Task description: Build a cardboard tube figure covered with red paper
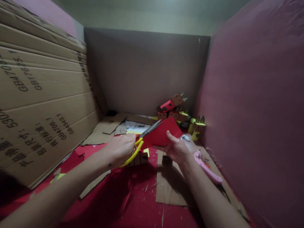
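Observation:
My left hand (124, 146) is closed around the yellow handles of a pair of scissors (150, 129). The blades point up and to the right, along the upper left edge of a sheet of red paper (163, 134). Whether they are cutting into the paper I cannot tell. My right hand (177, 148) pinches the sheet at its lower right, thumb on top and fingers underneath. Below the paper, a short dark brown tube (167, 160) stands on a flat piece of cardboard (173, 186).
Small paper animal figures (167, 106) are piled at the back right, with a yellow figure (198, 128) beside them. A pink curved tool (209, 172) lies right of my right forearm. Cardboard walls (147, 72) enclose the red table surface (133, 196), which has scattered scraps.

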Motion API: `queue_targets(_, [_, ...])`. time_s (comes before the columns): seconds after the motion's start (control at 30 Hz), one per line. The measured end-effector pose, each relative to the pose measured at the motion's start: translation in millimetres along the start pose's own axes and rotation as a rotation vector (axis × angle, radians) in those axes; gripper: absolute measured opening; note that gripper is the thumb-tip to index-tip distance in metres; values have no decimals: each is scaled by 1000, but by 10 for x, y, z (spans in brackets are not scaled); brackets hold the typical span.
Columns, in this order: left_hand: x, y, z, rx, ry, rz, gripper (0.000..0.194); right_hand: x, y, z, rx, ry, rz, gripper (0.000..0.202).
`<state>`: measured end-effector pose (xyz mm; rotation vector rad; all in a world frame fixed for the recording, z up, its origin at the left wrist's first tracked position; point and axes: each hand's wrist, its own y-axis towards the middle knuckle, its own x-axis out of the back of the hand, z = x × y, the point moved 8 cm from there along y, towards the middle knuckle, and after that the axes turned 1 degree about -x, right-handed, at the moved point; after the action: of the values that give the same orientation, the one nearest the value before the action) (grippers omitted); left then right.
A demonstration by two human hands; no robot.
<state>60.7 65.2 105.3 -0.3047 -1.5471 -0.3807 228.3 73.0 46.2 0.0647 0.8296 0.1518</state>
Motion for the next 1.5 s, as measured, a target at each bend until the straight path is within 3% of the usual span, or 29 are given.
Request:
queue_targets(0.2, [-30,26,46,26,-12,-5,19,-4,-11,-9,-8,-1,-16,21])
queue_targets(0.4, [-53,42,18,-137,68,-76,31,-6,-15,-16,2,3,-25,18])
queue_targets(0.5, [-60,48,45,-143,5,-109,28,-10,-16,-33,-12,8,-32,17])
queue_targets(0.67, [90,29,-5,-116,15,-201,29,-33,-15,-45,-14,5,-18,18])
queue_targets(0.93, [184,58,-205,-75,58,-66,26,-46,-15,-87,2,-20,-6,25])
queue_targets(1.13, [170,101,-264,-101,77,-64,28,-59,-17,-126,-10,-22,9,27])
queue_targets(1.4, [152,153,-181,-95,119,-89,28,-70,-29,-129,-30,-49,10,23])
queue_targets(1.5, [203,159,-2,-60,28,-145,26,-61,-32,-108,-35,-21,-8,19])
